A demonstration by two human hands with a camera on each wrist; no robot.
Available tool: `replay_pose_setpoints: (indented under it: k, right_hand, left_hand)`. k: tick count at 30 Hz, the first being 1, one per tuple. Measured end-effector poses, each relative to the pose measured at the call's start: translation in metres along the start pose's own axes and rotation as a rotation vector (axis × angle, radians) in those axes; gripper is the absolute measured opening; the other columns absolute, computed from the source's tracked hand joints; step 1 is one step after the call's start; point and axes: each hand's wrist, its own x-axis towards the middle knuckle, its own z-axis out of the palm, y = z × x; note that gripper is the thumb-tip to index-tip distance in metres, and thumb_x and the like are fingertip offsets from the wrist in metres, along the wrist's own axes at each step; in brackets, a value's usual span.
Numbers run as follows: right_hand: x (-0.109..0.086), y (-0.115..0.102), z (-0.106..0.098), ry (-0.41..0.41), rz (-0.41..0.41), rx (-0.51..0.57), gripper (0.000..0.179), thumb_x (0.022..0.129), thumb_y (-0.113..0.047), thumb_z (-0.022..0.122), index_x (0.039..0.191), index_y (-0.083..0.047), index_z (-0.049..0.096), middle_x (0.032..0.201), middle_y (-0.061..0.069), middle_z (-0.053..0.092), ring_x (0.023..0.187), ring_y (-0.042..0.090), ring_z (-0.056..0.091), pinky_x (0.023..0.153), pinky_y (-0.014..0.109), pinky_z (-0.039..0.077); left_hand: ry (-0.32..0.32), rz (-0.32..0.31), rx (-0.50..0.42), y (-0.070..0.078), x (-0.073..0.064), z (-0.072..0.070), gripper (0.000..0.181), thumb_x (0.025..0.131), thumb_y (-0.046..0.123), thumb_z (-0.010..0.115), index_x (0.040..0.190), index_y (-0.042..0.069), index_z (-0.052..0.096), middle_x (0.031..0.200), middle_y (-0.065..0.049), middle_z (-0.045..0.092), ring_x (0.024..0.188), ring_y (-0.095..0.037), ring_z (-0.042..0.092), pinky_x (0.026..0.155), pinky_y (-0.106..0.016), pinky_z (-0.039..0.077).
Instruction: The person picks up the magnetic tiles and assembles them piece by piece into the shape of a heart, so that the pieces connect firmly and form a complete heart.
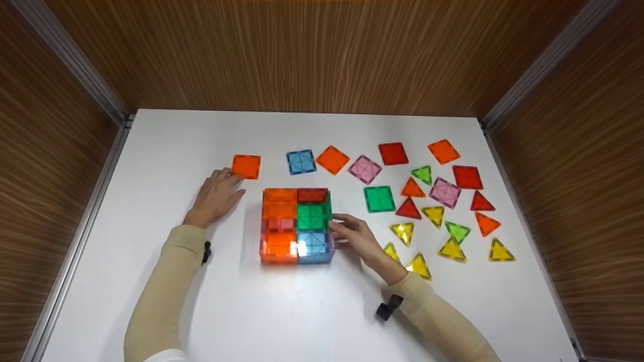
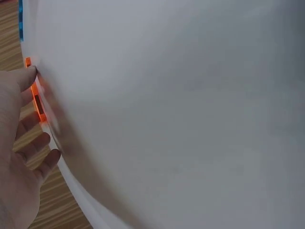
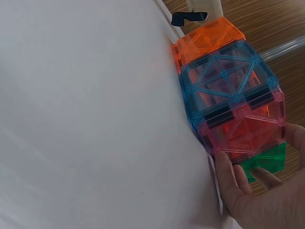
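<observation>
A box-like block of see-through magnetic tiles (image 1: 279,246), with orange, blue, green and red panels, stands on the white table. My right hand (image 1: 359,239) rests against its right side. In the right wrist view, those fingertips touch the pink tile (image 3: 248,129) and the green tile (image 3: 269,160) on that side. Farther left, my left hand (image 1: 216,196) reaches to a loose orange square tile (image 1: 246,166). Its fingertips lie at the tile's lower left corner, while the thumb stands apart. The left wrist view has the same orange tile (image 2: 38,102) edge-on beside the fingers.
Loose square tiles, among them a blue square (image 1: 301,162) and a green square (image 1: 379,199), lie behind and right of the block. Several triangles, such as a yellow one (image 1: 501,250), are scattered at the right. Wood-grain panels (image 1: 302,55) enclose the white table (image 1: 282,311).
</observation>
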Motion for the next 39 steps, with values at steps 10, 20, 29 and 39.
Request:
replay_pose_setpoints:
  k: [10,20,29,39]
  right_hand:
    - [0.0,-0.001,0.002,0.004,0.003,-0.008,0.055,0.104,-0.034,0.067,0.149,-0.004,0.056,0.113,0.008,0.071,0.092,0.014,0.071,0.084,0.03,0.065]
    - [0.002,0.001,0.001,0.008,0.004,-0.005,0.056,0.103,-0.035,0.069,0.148,-0.005,0.056,0.108,0.005,0.07,0.091,0.014,0.071,0.083,0.03,0.065]
    - [0.001,0.0,0.001,0.009,0.001,0.002,0.055,0.102,-0.035,0.07,0.148,-0.005,0.057,0.106,0.003,0.07,0.091,0.014,0.07,0.082,0.03,0.065]
    - [0.002,0.001,0.0,0.008,0.014,-0.005,0.055,0.103,-0.035,0.068,0.149,-0.006,0.057,0.113,0.006,0.069,0.094,0.014,0.07,0.086,0.03,0.064]
  left_hand:
    - [-0.062,-0.042,-0.049,0.001,0.015,-0.005,0.062,0.104,0.04,0.063,0.154,0.005,0.05,0.165,-0.026,0.037,0.153,-0.045,0.032,0.126,-0.066,0.028]
    - [-0.037,-0.002,-0.053,0.002,0.045,0.0,0.064,0.1,0.037,0.065,0.154,0.007,0.05,0.165,-0.018,0.038,0.154,-0.04,0.033,0.126,-0.058,0.032]
    - [-0.056,-0.005,-0.046,0.003,0.046,-0.002,0.063,0.1,0.038,0.065,0.155,0.01,0.05,0.163,-0.018,0.041,0.151,-0.04,0.036,0.126,-0.057,0.032]
    - [-0.032,-0.013,-0.023,-0.007,0.035,-0.005,0.061,0.097,0.038,0.067,0.15,0.011,0.056,0.147,-0.021,0.052,0.129,-0.04,0.047,0.11,-0.056,0.042]
